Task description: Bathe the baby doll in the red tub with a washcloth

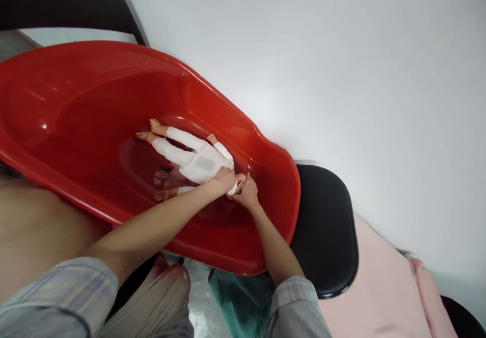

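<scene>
A doll (pixel 201 161) in a white suit lies on its back in a red tub (pixel 87 120), its bare feet toward the left and its head toward the right. My left hand (pixel 226 178) is at the doll's neck and upper chest, fingers closed on a small white piece by the face; whether that piece is a cloth or part of the suit cannot be told. Around the top of the doll's head (pixel 240 180) curls my right hand (pixel 247 192), holding it. Most of the face is hidden between my hands.
Black chair seats stand under the tub, one (pixel 326 231) at its right end. Pink cloth (pixel 383 282) covers a surface at the lower right. Green fabric (pixel 243 297) hangs below the tub. A white wall (pixel 322 64) rises behind.
</scene>
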